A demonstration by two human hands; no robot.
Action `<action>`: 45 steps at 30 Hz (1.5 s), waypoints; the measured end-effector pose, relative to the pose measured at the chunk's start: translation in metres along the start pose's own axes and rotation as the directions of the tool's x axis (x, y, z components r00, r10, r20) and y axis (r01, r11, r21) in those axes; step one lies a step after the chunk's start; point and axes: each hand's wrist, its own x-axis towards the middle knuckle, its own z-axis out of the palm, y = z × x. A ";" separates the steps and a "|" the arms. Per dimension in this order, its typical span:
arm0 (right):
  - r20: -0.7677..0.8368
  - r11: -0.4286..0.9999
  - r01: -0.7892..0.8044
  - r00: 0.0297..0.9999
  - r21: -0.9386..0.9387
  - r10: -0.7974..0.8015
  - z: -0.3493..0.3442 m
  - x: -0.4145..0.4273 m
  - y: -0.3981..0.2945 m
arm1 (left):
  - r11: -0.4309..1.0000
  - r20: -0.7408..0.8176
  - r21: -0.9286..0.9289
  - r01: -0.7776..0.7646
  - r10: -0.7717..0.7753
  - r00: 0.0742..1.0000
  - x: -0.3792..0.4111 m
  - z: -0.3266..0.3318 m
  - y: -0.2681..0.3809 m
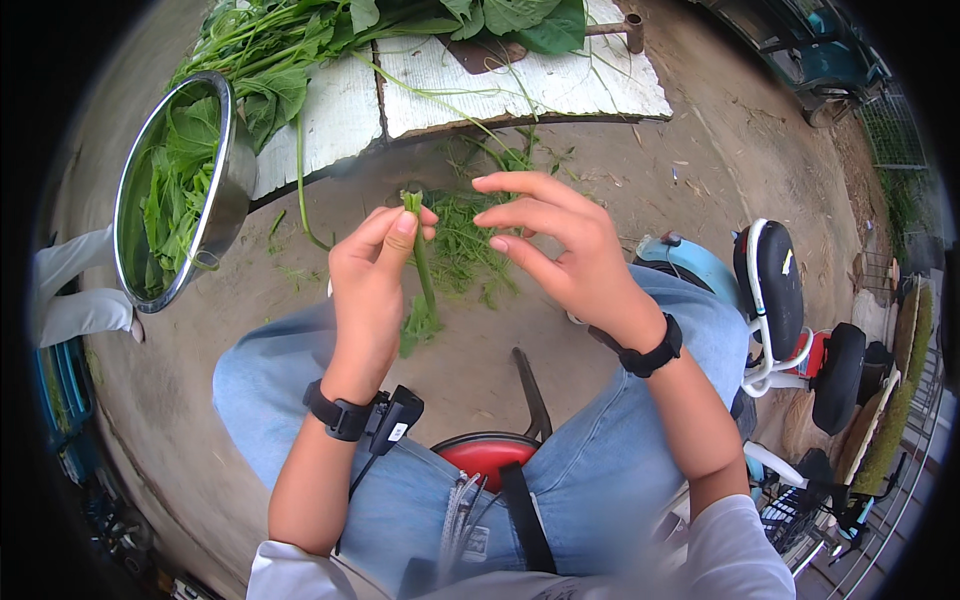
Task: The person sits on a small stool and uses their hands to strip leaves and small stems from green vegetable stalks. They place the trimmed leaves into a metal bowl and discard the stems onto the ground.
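Observation:
My left hand (375,262) pinches a green leafy stem (422,270) near its cut top end; the stem hangs down with a small leaf at the bottom. To its right, my right hand (559,240) is raised with fingers apart and curved, holding nothing that I can see. Green peelings and tendrils (469,240) lie on the ground below both hands. A steel bowl (238,187) with green leaves (180,195) in it appears tilted at the left, beside a white board table (330,120). A heap of leafy vines (300,45) covers the table's far left part.
A rusty metal blade with a tubular socket (634,34) lies on the table. Beneath me is a red stool (487,454). Another person's light trouser legs (82,285) show at the left. Parked scooters or bicycles, one with a black seat (776,289), stand at the right.

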 end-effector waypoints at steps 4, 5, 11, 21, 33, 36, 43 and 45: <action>-0.080 0.986 0.004 0.997 0.169 0.010 0.003 0.014 -0.009 | 1.000 0.129 -0.009 -0.013 0.014 0.991 -0.007 0.016 0.010; -0.099 0.981 0.019 0.995 0.195 0.000 0.004 0.016 -0.009 | 0.999 0.149 -0.009 -0.032 0.033 0.988 -0.009 0.020 0.011; -0.126 0.985 0.172 0.977 -0.009 -0.171 0.005 0.023 -0.003 | 0.999 0.162 -0.030 0.013 -0.008 0.987 -0.009 0.026 0.015; -0.112 0.991 0.130 0.986 0.036 -0.125 0.026 0.025 -0.010 | 0.971 0.097 -0.220 0.092 -0.072 0.993 -0.009 0.019 0.010; 0.050 0.981 0.191 0.981 -0.036 -0.189 0.038 0.015 -0.014 | 0.951 -0.074 -0.284 0.123 -0.149 0.986 -0.002 0.004 0.012; 0.080 0.989 0.149 0.986 -0.008 -0.148 0.035 0.013 -0.020 | 0.959 -0.135 -0.269 0.087 -0.127 0.983 0.002 -0.006 0.008; -0.025 0.977 -0.015 0.999 0.211 0.021 0.016 -0.009 -0.023 | 0.948 -0.241 -0.312 0.064 -0.144 0.960 0.011 -0.034 -0.001; -0.155 0.958 -0.001 0.987 0.288 0.048 0.010 -0.013 -0.018 | 0.947 -0.261 -0.314 0.070 -0.157 0.952 0.011 -0.039 -0.007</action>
